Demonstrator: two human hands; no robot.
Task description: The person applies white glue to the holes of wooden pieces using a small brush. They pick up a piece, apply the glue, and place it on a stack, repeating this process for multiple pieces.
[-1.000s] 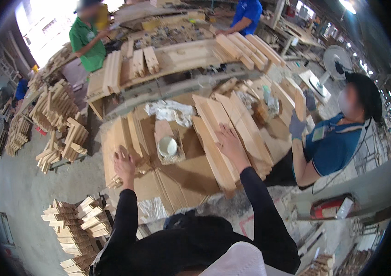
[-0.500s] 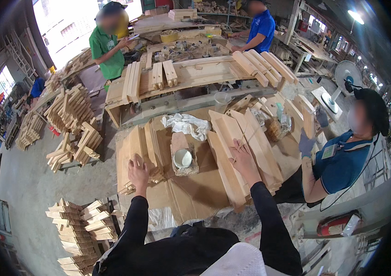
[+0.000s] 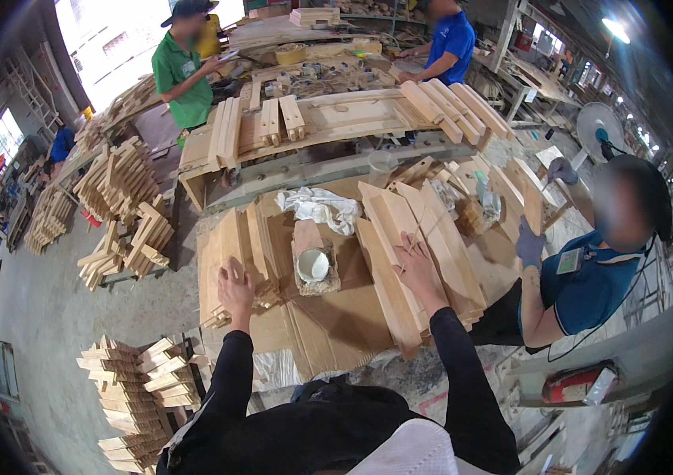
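Observation:
My left hand (image 3: 235, 286) rests on a stack of pale wooden pieces (image 3: 218, 245) at the left of the bench, its fingers apart and bent slightly over the wood. On the right, my right hand (image 3: 419, 273) lies over long wooden pieces (image 3: 388, 226) set side by side at a slant. A thin wooden stick (image 3: 401, 269) is pinched in its fingers. Between the two stacks stands a white cup (image 3: 312, 266) with pale contents, on a worn wooden block (image 3: 305, 234). Behind it lies a crumpled white cloth (image 3: 322, 210).
Cardboard (image 3: 336, 324) covers the bench. At right, a gloved co-worker (image 3: 589, 277) holds a wooden piece (image 3: 532, 207). Two more people stand beyond a workbench (image 3: 344, 119) bearing wooden parts. Stacked wood (image 3: 127, 396) stands at lower left, and a fan (image 3: 599, 127) at far right.
Both my hands stay on the same stacks, the stick still in the right one. The co-worker at right has leaned in a little and shifted a gloved hand. My view has tilted slightly.

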